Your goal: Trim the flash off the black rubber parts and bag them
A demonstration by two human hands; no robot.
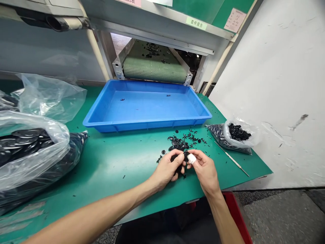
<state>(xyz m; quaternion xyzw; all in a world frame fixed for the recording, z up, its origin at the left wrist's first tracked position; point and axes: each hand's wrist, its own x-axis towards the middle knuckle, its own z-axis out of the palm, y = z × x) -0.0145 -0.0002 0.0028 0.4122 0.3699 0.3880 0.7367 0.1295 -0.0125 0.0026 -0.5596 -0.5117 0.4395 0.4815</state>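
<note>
So, black moulded piece (179,160) pinched between both grips: left hand (166,169) closed around it, right hand (205,171) holding its edge, white tape (191,158) on one finger. Black scrap pile (179,143) just ahead of the grips on the green worktop (109,162); blue tray (147,126) beyond.

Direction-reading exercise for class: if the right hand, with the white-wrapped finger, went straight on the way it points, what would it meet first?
The right hand would most likely meet the black moulded plastic piece pinched between both hands, then the left hand behind it, though depth is hard to judge here.
</note>
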